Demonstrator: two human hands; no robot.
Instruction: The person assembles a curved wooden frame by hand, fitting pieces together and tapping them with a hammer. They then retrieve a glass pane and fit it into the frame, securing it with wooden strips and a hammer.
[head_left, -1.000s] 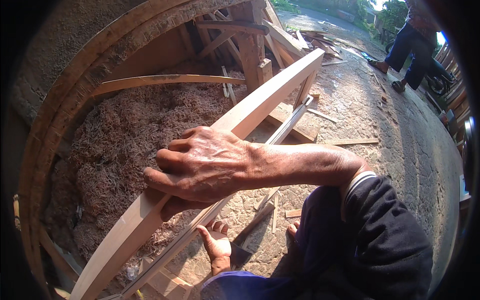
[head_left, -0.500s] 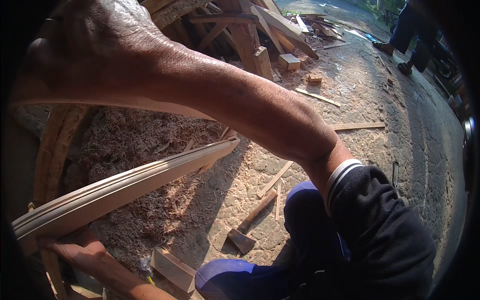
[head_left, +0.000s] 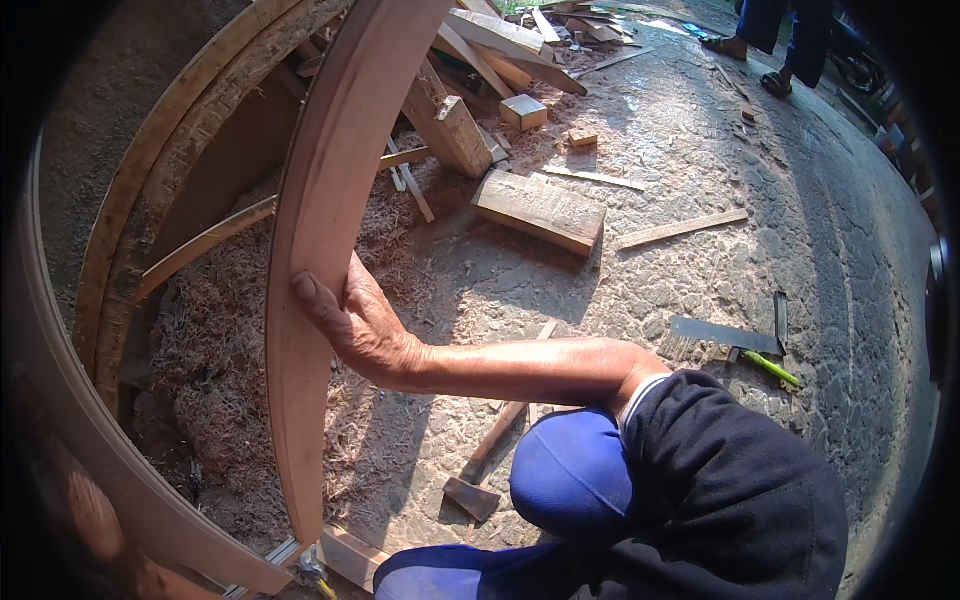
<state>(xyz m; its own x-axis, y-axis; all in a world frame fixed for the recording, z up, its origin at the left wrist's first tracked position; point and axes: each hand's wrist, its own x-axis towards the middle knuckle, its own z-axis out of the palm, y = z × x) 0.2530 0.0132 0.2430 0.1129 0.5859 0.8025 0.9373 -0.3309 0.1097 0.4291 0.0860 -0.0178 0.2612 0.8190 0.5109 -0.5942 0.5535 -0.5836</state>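
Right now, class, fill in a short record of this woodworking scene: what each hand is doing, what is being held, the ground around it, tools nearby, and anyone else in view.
right hand: grips the edge of a long curved wooden plank, thumb on its face
left hand: not in view
plank position: stands nearly upright, lower end near the ground
ground: stone paving with wood shavings beside the plank
scraps: thick wooden block, thin strips, offcuts
tools: hand saw, hammer
other person: legs and feet at top right
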